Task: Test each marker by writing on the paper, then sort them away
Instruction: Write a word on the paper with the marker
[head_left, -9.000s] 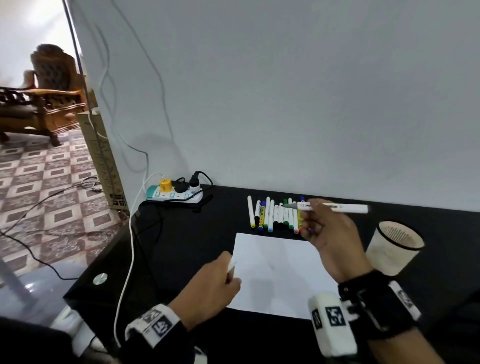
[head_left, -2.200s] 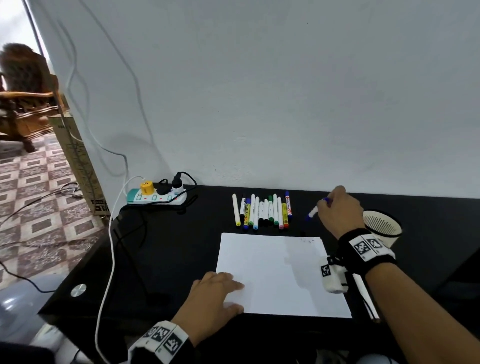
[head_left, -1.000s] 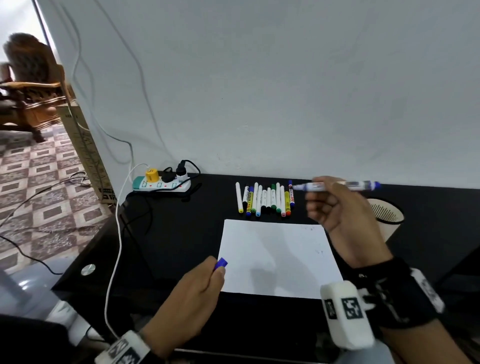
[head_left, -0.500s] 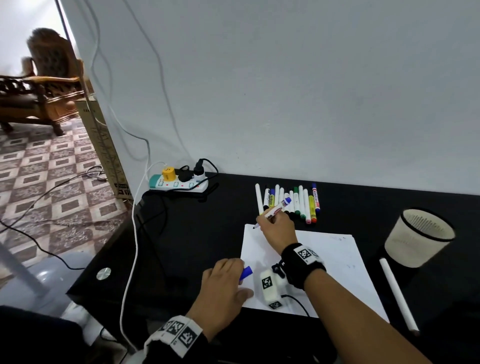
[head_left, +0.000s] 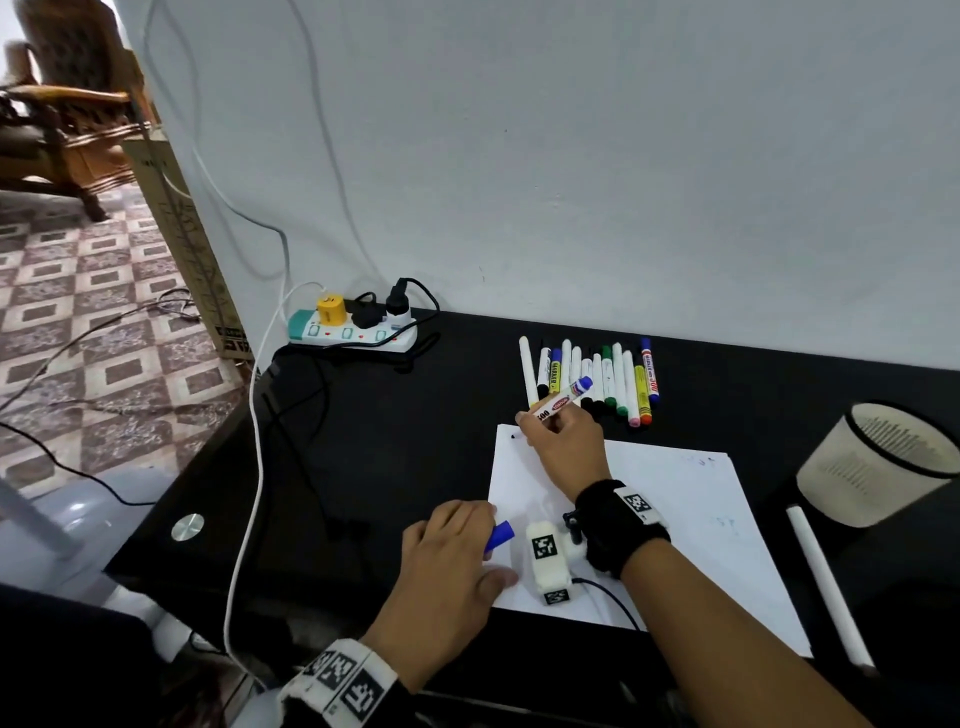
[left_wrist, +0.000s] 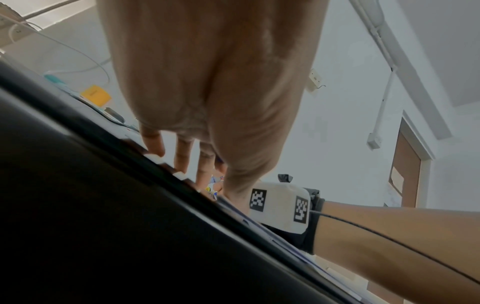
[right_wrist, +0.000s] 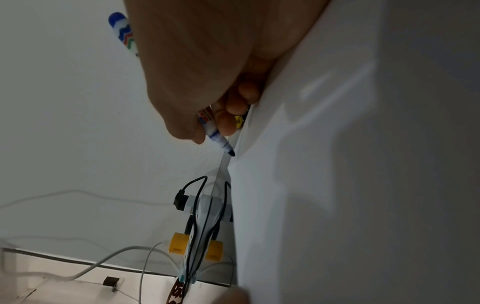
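A white sheet of paper lies on the black table. My right hand grips an uncapped blue marker in a writing hold, its tip touching the paper's far left corner. My left hand rests on the paper's near left edge and holds the blue cap between its fingers. A row of several markers lies beyond the paper near the wall. In the left wrist view the left fingers reach down to the table edge.
A cream mesh cup stands at the right, with a white marker lying on the table in front of it. A power strip with plugs and cables sits at the back left. The table's left edge drops to a tiled floor.
My right hand came down from mid-air to the paper's far left corner with the marker. The left hand, holding the cap, settled onto the paper's near edge.
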